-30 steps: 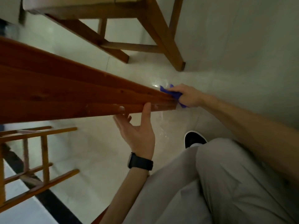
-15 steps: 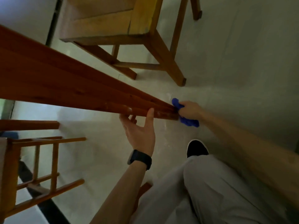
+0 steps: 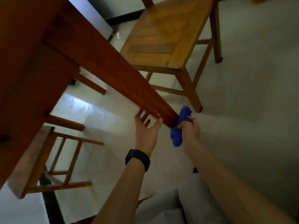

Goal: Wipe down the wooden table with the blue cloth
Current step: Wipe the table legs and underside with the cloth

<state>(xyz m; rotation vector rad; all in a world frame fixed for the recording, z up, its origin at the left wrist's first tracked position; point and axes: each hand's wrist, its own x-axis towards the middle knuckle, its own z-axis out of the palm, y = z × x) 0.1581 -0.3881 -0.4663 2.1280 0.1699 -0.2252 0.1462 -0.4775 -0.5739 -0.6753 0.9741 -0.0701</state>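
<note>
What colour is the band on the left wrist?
Black, plain, no pattern visible. The band shows best in the head view, just below the left hand.

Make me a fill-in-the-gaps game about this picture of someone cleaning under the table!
1. The right hand grips a ____ cloth.
2. The black watch sits on the ____ wrist.
3. The left hand holds the wooden table by its ____, right beside the cloth.

Missing words: blue, left, leg.
</note>
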